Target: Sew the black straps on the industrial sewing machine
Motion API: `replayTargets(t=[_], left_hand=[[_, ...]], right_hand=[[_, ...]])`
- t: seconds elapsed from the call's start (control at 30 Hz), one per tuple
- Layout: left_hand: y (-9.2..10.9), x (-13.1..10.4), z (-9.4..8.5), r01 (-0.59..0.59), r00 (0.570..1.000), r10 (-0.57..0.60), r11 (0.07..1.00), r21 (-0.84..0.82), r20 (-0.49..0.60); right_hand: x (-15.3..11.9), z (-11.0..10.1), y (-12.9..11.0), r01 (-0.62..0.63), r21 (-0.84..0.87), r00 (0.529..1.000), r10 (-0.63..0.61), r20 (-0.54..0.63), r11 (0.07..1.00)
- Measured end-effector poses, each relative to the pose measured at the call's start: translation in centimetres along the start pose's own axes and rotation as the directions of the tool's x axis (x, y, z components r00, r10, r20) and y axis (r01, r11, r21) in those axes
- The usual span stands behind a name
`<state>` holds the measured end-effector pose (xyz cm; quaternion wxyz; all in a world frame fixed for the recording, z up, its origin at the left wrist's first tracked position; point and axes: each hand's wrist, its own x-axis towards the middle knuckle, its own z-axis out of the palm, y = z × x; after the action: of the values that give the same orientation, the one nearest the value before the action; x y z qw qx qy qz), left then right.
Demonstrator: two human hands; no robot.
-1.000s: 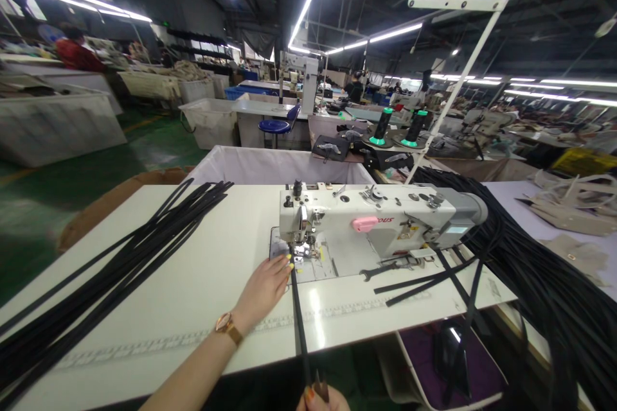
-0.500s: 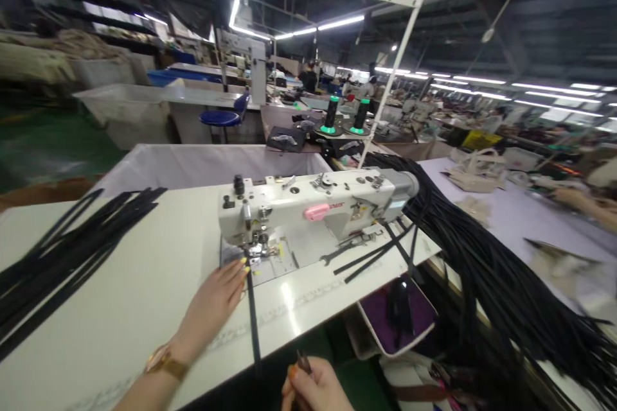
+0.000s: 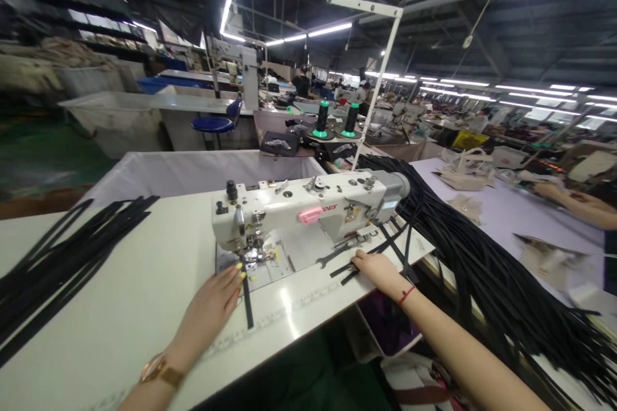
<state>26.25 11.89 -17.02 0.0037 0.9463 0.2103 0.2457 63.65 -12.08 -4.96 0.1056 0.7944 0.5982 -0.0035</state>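
My left hand [image 3: 212,303] lies flat on the white table with its fingers stretched out. Its fingertips touch a narrow black strap [image 3: 247,305] just in front of the presser foot [image 3: 251,259] of a white sewing machine [image 3: 289,202]. The near end of this strap lies on the tabletop. To the right, my right hand [image 3: 378,268] reaches over the table, its fingers closed on one of the black straps [image 3: 344,270] beside the machine base. Whether anything else is inside that hand is hidden. A metal wrench [image 3: 332,257] lies close to these strap ends.
A bundle of black straps [image 3: 72,250] lies on the left of the table; a larger heap [image 3: 472,250] hangs over the right side. Two thread cones [image 3: 322,121] and a white thread stand [image 3: 380,83] rise behind. At far right, another person's arm [image 3: 569,199] works over a pale table.
My right hand has moved up from below the table edge to the straps at right; the dark pointed tool it held no longer shows. The strap at the presser foot hangs less far towards me.
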Motion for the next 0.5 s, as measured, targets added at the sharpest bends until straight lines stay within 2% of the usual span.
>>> replayTargets(t=[0.13, 0.23, 0.3, 0.37, 0.43, 0.5], left_hand=[[0.9, 0.5, -1.1, 0.034, 0.999, -0.034, 0.999, 0.000, 0.004], [1.3, 0.8, -1.7, 0.049, 0.999, -0.049, 0.999, 0.002, 0.023], [1.4, 0.9, -1.9, 0.060, 0.998, -0.060, 0.998, -0.008, 0.027], [1.5, 0.9, -2.0, 0.073, 0.997, -0.072, 0.997, -0.017, 0.031], [1.5, 0.9, -2.0, 0.087, 0.996, -0.086, 0.996, -0.024, 0.036], [1.5, 0.9, -2.0, 0.097, 0.994, -0.095, 0.995, -0.027, 0.045]], right_hand=[[1.2, -0.1, -0.4, 0.139, -0.093, 0.989, -0.143, -0.033, 0.986], [1.1, -0.4, -2.0, 0.184, -0.108, 0.978, -0.193, -0.079, 0.977], [0.4, -0.8, -4.6, 0.221, -0.051, 0.962, -0.226, -0.156, 0.974], [-0.9, -1.5, -8.1, 0.314, 0.066, 0.926, -0.290, -0.242, 0.947], [-2.5, -2.3, -12.0, 0.456, 0.178, 0.867, -0.391, -0.308, 0.872], [-4.0, -2.7, -16.0, 0.599, 0.256, 0.787, -0.498, -0.365, 0.759]])
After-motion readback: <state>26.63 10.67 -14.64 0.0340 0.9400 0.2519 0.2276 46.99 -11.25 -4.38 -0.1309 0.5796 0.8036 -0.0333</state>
